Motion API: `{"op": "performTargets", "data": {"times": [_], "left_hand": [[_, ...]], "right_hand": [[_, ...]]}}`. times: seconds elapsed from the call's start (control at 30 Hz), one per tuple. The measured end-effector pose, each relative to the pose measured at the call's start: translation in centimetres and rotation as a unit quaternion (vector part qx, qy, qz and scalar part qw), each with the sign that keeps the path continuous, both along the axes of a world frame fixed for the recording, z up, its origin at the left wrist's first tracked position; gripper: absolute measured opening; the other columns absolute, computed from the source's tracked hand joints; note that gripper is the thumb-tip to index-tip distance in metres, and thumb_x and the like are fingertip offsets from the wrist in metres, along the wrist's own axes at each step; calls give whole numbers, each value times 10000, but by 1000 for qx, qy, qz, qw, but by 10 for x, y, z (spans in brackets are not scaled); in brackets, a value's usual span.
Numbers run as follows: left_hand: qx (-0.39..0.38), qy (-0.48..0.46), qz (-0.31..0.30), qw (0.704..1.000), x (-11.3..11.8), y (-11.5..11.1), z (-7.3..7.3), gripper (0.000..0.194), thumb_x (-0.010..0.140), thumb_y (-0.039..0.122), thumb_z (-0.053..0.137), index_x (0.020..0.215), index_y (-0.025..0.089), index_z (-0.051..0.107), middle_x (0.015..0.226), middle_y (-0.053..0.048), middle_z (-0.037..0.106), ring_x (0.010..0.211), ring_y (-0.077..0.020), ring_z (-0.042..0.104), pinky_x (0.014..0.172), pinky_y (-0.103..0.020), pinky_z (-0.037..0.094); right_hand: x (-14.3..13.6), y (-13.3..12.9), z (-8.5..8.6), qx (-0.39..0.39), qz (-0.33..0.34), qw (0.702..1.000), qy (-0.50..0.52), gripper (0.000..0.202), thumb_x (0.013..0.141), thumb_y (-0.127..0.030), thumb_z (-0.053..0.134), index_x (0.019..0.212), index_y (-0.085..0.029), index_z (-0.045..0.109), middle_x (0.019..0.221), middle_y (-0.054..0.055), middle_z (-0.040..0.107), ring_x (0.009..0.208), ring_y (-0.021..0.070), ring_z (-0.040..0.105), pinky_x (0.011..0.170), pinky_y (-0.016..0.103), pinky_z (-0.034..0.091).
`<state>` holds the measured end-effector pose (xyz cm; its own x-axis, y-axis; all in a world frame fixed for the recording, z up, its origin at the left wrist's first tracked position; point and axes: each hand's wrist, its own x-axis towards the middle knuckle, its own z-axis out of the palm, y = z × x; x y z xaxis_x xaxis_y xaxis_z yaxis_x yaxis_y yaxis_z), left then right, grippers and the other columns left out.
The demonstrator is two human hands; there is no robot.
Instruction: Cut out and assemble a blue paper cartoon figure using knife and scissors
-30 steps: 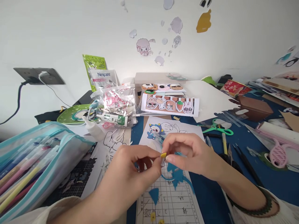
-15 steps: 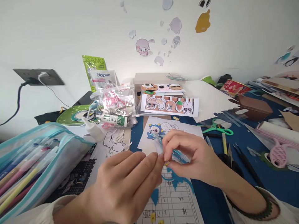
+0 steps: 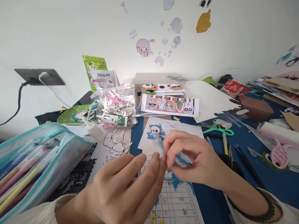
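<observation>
My left hand is closed, its fingertips meeting those of my right hand over the papers. Between the right thumb and fingers a tiny yellow edge shows; most of that piece is hidden. What my left fingers grip, if anything, is out of sight behind them. Clear blue pens lie partly under my right hand. Behind them is a sheet with a coloured blue character. Below the hands lies a gridded sheet with blue cut pieces and small yellow pieces.
At the left are a pen pouch, a white glue bottle and a clear bag. Green scissors, black tweezers and a pink tool lie right. A sticker strip stands behind.
The left fingers have spread slightly apart and shifted a little. My right fingertips have moved slightly down, and less of the yellow piece shows.
</observation>
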<state>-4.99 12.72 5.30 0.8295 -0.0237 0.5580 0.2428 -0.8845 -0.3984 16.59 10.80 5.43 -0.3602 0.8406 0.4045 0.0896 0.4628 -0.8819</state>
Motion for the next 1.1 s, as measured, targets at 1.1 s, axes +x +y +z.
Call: {"op": "performTargets", "data": {"times": [1.1], "left_hand": [[-814,-195,142,529,30,17,5,206,712,403,695,712,197,707,496,37,600,429,-109,523,414,-209,422]], "right_hand": [[34,15,10,-287,-137,937,-145,220,811,-386,653,765,-170,653,401,-104,400,390,58,304,447,230,232]]}}
